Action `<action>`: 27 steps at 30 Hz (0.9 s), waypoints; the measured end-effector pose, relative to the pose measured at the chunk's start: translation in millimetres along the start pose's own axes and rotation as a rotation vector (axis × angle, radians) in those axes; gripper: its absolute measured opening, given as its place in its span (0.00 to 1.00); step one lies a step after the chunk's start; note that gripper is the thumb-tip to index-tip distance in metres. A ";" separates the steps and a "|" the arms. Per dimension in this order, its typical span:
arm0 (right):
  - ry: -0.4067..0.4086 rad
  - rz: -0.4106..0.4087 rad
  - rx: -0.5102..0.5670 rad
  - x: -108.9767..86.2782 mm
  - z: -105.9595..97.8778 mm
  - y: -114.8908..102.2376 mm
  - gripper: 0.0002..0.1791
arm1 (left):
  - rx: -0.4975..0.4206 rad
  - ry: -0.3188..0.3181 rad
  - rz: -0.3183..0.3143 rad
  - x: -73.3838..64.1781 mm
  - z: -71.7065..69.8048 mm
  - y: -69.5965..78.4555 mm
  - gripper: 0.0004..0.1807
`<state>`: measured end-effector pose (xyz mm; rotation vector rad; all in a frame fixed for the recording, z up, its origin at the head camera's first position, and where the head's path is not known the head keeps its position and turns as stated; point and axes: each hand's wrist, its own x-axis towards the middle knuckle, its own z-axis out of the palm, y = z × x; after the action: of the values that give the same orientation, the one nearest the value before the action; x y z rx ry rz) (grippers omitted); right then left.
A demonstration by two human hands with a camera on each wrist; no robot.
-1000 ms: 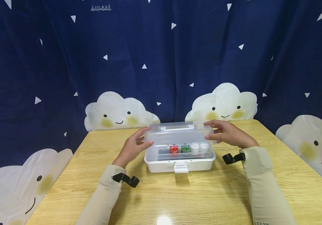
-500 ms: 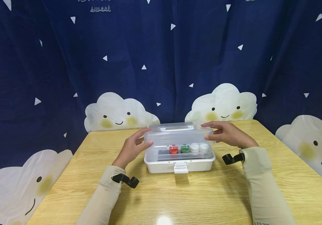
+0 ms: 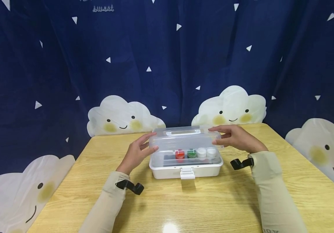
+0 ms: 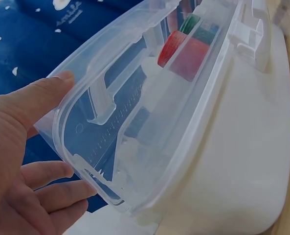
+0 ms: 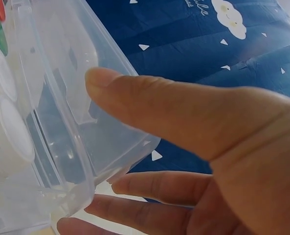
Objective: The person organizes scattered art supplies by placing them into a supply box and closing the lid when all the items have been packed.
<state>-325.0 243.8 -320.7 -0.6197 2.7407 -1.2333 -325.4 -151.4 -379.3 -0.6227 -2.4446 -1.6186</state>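
Note:
A white plastic storage box (image 3: 164,173) stands on the table, its clear lid (image 3: 184,141) tilted partly up. My left hand (image 3: 136,154) holds the lid's left end, thumb (image 4: 52,93) on the rim side and fingers behind the end wall. At the other end my right hand (image 3: 238,139) grips the lid between thumb (image 5: 130,98) and fingers. A white handle (image 3: 171,133) lies on the lid's top. Through the clear plastic show a red-capped jar (image 3: 179,154), a green-capped jar (image 3: 192,153) and white-capped jars (image 5: 15,129). The front latch (image 3: 187,174) hangs down, undone.
The wooden table (image 3: 155,207) spreads around the box. Behind it hangs a dark blue curtain (image 3: 132,42) with white clouds and triangles. Black straps (image 3: 129,186) circle both wrists over the beige sleeves.
The right index fingertip has slid slightly left along the lid's top. Otherwise both hands, the lid and the box hold nearly still.

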 end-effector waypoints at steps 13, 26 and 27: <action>0.003 -0.010 -0.005 -1.4 -0.2 -0.7 0.36 | 0.013 0.012 0.004 -1.8 0.8 -0.8 0.30; 0.051 -0.030 -0.042 2.5 5.5 7.5 0.33 | -0.039 0.012 0.026 -0.3 6.1 -13.4 0.30; 0.055 -0.028 -0.045 2.8 5.6 7.7 0.33 | -0.046 0.011 0.029 0.0 6.2 -14.0 0.31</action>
<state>-328.8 243.4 -329.8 -0.6398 2.8211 -1.2151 -330.5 -150.4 -393.7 -0.6511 -2.3854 -1.6663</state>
